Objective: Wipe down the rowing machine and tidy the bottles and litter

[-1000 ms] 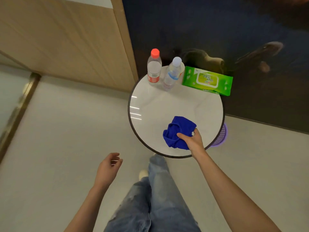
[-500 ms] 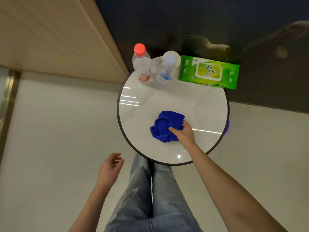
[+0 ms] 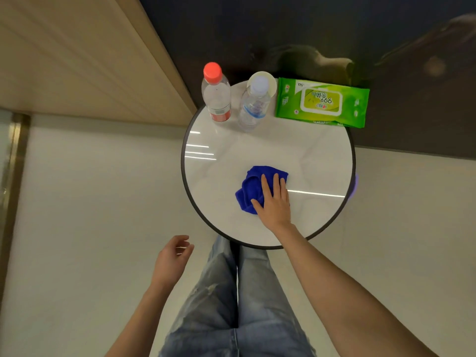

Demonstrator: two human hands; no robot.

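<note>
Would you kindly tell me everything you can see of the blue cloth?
The blue cloth is a deep-blue, fuzzy-looking rag, like microfibre, crumpled in loose folds. It lies on the round white table, near its middle. The right hand rests flat on its right part, fingers straight, hiding that side.

Round glossy white table with thin black rim (image 3: 257, 145) dead centre, pale floor (image 3: 90, 202) beneath, ribbed beige wall panel (image 3: 77, 60) upper left, dark reflective wall (image 3: 257, 27) behind
</note>
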